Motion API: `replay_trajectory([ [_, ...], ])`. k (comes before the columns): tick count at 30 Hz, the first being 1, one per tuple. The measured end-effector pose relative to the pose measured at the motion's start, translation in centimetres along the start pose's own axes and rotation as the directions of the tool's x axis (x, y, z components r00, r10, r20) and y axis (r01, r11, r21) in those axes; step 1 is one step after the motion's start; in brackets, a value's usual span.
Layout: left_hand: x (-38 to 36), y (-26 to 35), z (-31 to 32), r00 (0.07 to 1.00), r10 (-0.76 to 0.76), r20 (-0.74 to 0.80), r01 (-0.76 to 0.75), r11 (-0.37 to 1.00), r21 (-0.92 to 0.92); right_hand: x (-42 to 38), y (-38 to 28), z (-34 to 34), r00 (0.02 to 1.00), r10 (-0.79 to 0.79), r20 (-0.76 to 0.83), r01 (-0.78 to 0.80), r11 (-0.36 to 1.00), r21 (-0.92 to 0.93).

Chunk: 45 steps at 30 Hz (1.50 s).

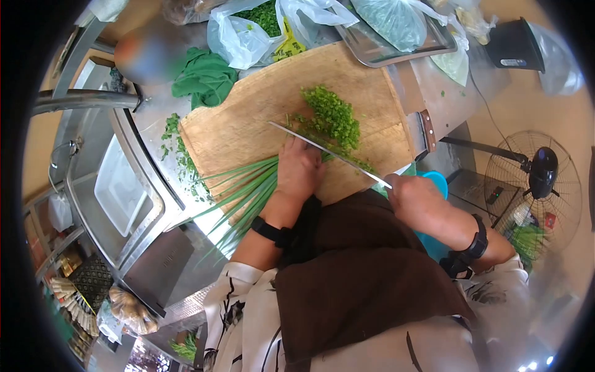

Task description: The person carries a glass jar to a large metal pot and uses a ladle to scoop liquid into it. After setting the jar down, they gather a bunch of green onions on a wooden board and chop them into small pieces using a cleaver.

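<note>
My left hand [300, 166] is closed over a bunch of green onions [251, 193], pressing it down on the wooden cutting board [245, 133]. The long green leaves trail from under it past the board's lower left edge. In my right hand [412, 197] is the handle of a knife [334, 156]. Its blade lies slantwise across the board, with the edge close to my left fingers. Just beyond the blade sits a heap of chopped green onion [334, 118], with loose bits along the knife. My left fingertips are partly hidden.
A cleaver with a wooden handle [427, 130] lies at the board's right edge. A green cloth [204, 77], plastic bags [245, 37] and a metal tray [403, 56] stand behind. The sink [121, 186] is at left, a fan [539, 173] at right.
</note>
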<state>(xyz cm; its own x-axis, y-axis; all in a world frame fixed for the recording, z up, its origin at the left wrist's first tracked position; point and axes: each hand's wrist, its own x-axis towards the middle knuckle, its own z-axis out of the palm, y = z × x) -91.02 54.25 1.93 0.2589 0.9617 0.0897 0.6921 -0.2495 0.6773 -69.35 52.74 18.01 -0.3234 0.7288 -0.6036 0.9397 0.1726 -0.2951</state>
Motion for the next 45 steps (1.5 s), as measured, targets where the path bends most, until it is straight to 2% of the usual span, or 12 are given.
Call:
replay_trajectory([
  [4,0.0,0.2,-0.1,1.000,-0.020,0.019,0.019,1.000,0.007,4.8,0.8,3.4,0.999,-0.036,0.027,0.037,0.999,-0.032],
  [7,0.0,0.0,0.1,1.000,-0.021,-0.003,0.021,1.000,0.023,7.9,-0.2,4.7,0.987,-0.082,-0.136,0.081,0.997,-0.014],
  [12,-0.1,0.2,-0.1,1.000,-0.011,-0.020,0.012,1.000,0.028,6.2,-0.4,2.2,0.977,-0.075,-0.199,0.080,0.997,0.020],
  [18,-0.1,0.1,0.0,0.994,0.041,-0.097,-0.041,0.999,0.001,-0.2,-0.2,-0.3,0.999,-0.003,-0.037,0.003,1.000,0.007],
  [23,-0.1,0.1,0.1,0.998,0.009,-0.065,-0.010,1.000,-0.017,1.9,0.0,1.5,0.999,0.010,0.031,-0.010,1.000,-0.021],
  [25,-0.2,0.1,0.2,0.998,0.011,-0.069,-0.011,1.000,0.001,4.9,0.3,3.5,0.999,-0.033,0.012,0.033,0.999,-0.034],
  [28,-0.1,-0.1,0.3,0.996,0.027,-0.087,-0.025,0.999,0.020,8.3,-0.6,4.7,0.989,-0.084,-0.120,0.085,0.996,0.008],
  [31,-0.1,0.2,-0.4,0.997,0.040,-0.064,-0.039,0.999,0.014,7.9,0.3,4.3,0.973,-0.123,-0.196,0.135,0.990,0.050],
  [37,-0.6,0.1,-0.1,0.995,0.037,-0.098,-0.040,0.998,-0.037,1.0,-0.7,-0.2,1.000,-0.021,-0.017,0.021,1.000,0.010],
  [39,-0.4,0.0,0.0,0.990,0.061,-0.126,-0.065,0.997,-0.031,0.0,-0.5,-0.2,1.000,-0.004,-0.012,0.004,1.000,0.024],
  [43,-0.2,0.2,-0.2,0.993,0.036,-0.115,-0.042,0.998,-0.053,1.6,-0.6,0.9,0.998,0.035,0.059,-0.034,0.999,-0.017],
  [45,-0.3,0.3,-0.3,0.993,0.038,-0.116,-0.043,0.998,-0.043,5.1,0.4,3.6,0.996,-0.043,0.081,0.048,0.997,-0.060],
])
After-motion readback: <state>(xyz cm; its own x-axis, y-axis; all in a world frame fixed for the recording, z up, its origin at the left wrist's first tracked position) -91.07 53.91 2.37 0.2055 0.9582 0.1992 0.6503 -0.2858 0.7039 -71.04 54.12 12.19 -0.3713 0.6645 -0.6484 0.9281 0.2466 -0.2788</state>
